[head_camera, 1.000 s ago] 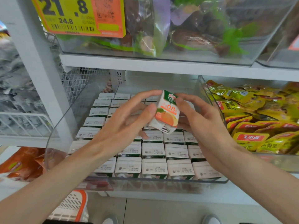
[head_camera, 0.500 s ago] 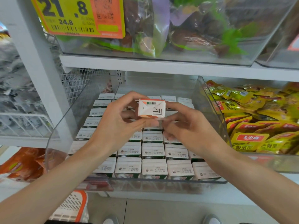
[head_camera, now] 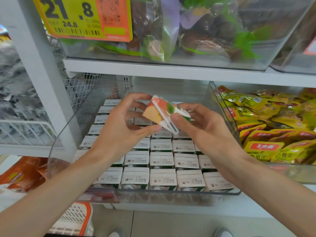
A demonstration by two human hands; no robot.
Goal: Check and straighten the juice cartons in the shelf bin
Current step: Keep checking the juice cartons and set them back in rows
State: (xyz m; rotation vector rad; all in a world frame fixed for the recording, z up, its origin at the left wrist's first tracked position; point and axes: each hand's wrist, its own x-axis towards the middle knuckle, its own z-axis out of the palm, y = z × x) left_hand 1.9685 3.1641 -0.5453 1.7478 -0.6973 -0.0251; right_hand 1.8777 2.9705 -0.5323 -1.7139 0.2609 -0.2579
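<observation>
Inspection seems under way: left hand (head_camera: 119, 132) and right hand (head_camera: 203, 129) pinch one tilted juice carton (head_camera: 158, 112) in their fingers (head_camera: 177, 119) above the packed cartons (head_camera: 161, 160) in the clear bin (head_camera: 153, 196), toward twelve o'clock; next, reseat it upright.

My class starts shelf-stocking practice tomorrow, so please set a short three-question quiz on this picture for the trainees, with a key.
1. True or false: the left hand and the right hand both hold one juice carton.
2. The snack packets to the right of that carton are mostly: A yellow, B blue, C white.
3. Fill in: the large figures on the price tag read ___.
Key: 1 true; 2 A; 3 21.8.
</observation>
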